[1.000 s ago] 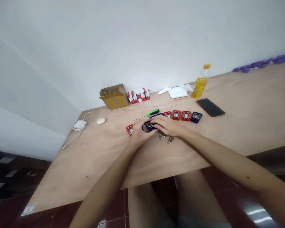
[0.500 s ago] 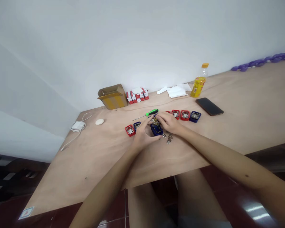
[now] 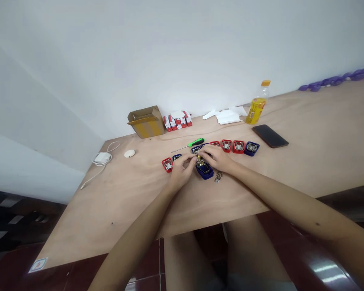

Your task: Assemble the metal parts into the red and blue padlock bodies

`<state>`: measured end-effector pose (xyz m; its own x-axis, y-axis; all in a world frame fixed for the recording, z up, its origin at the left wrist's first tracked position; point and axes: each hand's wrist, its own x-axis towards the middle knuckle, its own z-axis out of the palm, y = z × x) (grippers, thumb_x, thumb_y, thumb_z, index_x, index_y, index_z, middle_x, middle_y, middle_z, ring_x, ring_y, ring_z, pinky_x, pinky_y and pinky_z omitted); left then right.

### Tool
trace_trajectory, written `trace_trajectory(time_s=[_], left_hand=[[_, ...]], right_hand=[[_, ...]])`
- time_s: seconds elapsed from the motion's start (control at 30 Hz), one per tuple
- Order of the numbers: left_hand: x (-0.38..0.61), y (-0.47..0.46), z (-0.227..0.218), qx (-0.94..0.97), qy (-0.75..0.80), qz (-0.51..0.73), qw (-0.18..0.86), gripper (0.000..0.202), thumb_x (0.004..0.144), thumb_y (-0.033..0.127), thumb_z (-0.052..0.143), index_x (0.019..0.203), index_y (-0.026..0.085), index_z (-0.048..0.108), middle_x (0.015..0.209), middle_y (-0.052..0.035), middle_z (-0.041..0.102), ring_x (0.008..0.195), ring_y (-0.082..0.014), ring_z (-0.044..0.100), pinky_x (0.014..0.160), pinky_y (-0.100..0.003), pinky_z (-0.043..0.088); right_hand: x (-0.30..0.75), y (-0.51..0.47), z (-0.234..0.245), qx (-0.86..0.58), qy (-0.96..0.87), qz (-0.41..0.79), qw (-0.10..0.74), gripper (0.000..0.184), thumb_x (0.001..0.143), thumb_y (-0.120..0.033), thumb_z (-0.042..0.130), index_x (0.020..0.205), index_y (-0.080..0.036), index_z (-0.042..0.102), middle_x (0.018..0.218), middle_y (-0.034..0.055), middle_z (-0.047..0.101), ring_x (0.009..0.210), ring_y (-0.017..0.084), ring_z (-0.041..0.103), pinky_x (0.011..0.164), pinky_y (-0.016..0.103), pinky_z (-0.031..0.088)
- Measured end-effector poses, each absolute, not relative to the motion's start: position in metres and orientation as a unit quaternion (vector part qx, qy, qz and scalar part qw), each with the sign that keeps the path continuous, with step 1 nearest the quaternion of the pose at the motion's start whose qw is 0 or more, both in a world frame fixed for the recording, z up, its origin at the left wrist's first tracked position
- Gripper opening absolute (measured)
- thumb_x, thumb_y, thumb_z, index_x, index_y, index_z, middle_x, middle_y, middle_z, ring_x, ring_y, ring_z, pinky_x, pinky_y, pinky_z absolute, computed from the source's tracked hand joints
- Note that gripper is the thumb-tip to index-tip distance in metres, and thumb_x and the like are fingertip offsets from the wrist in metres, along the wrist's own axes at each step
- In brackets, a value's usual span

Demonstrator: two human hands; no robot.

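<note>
Your left hand [image 3: 183, 171] and right hand [image 3: 216, 157] pinch the gold part [image 3: 199, 159] on the blue case [image 3: 205, 173]; loose metal bits [image 3: 218, 177] look unused.

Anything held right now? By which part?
Apparently the nearest blue case, by the gold-coloured fitting at its far end; the left hand and right hand meet there, partly hiding the exact grip.
</note>
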<state>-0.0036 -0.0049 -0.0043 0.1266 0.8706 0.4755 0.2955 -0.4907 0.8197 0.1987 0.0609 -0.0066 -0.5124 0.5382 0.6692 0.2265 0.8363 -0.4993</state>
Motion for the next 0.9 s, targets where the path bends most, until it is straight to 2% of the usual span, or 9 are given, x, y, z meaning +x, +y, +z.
trace_trajectory(time_s=[0.1,0.23,0.33,0.43,0.53,0.7,0.9], left_hand=[[-0.004,-0.004,-0.004,0.703,0.424,0.518,0.240,0.026,0.104,0.039,0.064,0.097,0.018,0.078,0.095,-0.0079,0.081,0.086,-0.0201,0.074,0.082,-0.033,0.059],[-0.007,-0.001,-0.005,0.688,0.445,0.541,0.187,0.025,0.103,0.038,0.064,0.092,0.019,0.077,0.085,-0.0053,0.078,0.076,-0.0176,0.070,0.075,-0.031,0.057],[-0.011,0.002,-0.007,0.659,0.474,0.559,0.170,0.026,0.102,0.039,0.064,0.093,0.019,0.077,0.087,-0.0060,0.078,0.077,-0.0178,0.070,0.075,-0.031,0.056],[-0.015,0.005,-0.010,0.634,0.494,0.571,0.167,0.028,0.102,0.043,0.065,0.095,0.020,0.078,0.088,-0.0058,0.077,0.075,-0.0172,0.067,0.074,-0.030,0.054],[-0.017,0.007,-0.011,0.624,0.494,0.580,0.176,0.032,0.101,0.048,0.065,0.097,0.019,0.079,0.089,-0.0061,0.077,0.075,-0.0167,0.067,0.074,-0.029,0.054],[-0.016,0.006,-0.008,0.625,0.503,0.571,0.176,0.035,0.101,0.050,0.065,0.098,0.019,0.080,0.090,-0.0062,0.078,0.074,-0.0166,0.065,0.072,-0.030,0.053],[-0.014,0.004,-0.006,0.625,0.504,0.567,0.185,0.032,0.100,0.047,0.066,0.098,0.019,0.081,0.093,-0.0067,0.080,0.076,-0.0174,0.069,0.073,-0.030,0.054]], right_hand=[[0.198,0.061,-0.005,-0.220,-0.867,0.182,0.408,0.026,0.113,-0.033,0.047,0.101,-0.021,0.067,0.097,0.0088,0.073,0.090,0.024,0.064,0.086,0.039,0.052],[0.209,0.069,0.005,-0.221,-0.903,0.179,0.322,0.029,0.114,-0.035,0.042,0.107,-0.021,0.066,0.105,0.0103,0.068,0.102,0.027,0.059,0.096,0.043,0.049],[0.223,0.075,0.013,-0.237,-0.922,0.143,0.270,0.030,0.109,-0.043,0.057,0.096,-0.020,0.069,0.112,0.0123,0.063,0.113,0.032,0.053,0.106,0.052,0.043],[0.234,0.077,0.019,-0.234,-0.931,0.157,0.230,0.036,0.100,-0.050,0.072,0.081,-0.019,0.072,0.121,0.0130,0.058,0.123,0.036,0.047,0.112,0.059,0.040],[0.237,0.075,0.020,-0.214,-0.934,0.202,0.201,0.026,0.093,-0.046,0.082,0.082,-0.022,0.080,0.133,0.0119,0.054,0.134,0.038,0.043,0.119,0.064,0.036],[0.234,0.072,0.012,-0.186,-0.938,0.234,0.176,0.005,0.089,-0.037,0.086,0.092,-0.034,0.087,0.151,0.0062,0.050,0.150,0.041,0.035,0.127,0.068,0.031],[0.233,0.074,0.005,-0.199,-0.943,0.221,0.153,0.009,0.084,-0.028,0.088,0.090,-0.034,0.088,0.158,0.0045,0.049,0.152,0.043,0.033,0.127,0.071,0.032]])
